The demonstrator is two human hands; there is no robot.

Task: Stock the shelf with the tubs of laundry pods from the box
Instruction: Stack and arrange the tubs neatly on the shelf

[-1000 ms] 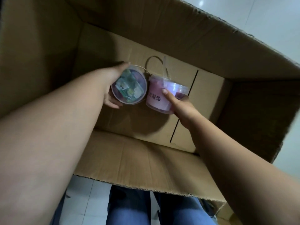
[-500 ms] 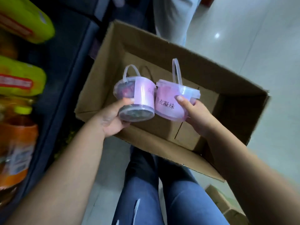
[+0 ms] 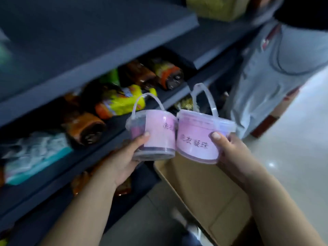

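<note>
Two clear tubs with pink labels and thin white handles are held side by side, touching, in front of the dark grey shelf. My left hand grips the left tub from below and the side. My right hand grips the right tub, thumb across its label. Both tubs are upright, handles raised. The cardboard box lies below and behind them on the floor; its inside is hidden.
The shelf tiers at left hold yellow snack bags, brown jars and a teal-and-white pack. A second person in light trousers stands close at the upper right. Pale tiled floor extends to the right.
Both hands lifted the tubs out of the box and up toward the shelf. The view swung from the box's inside to the shelf front.
</note>
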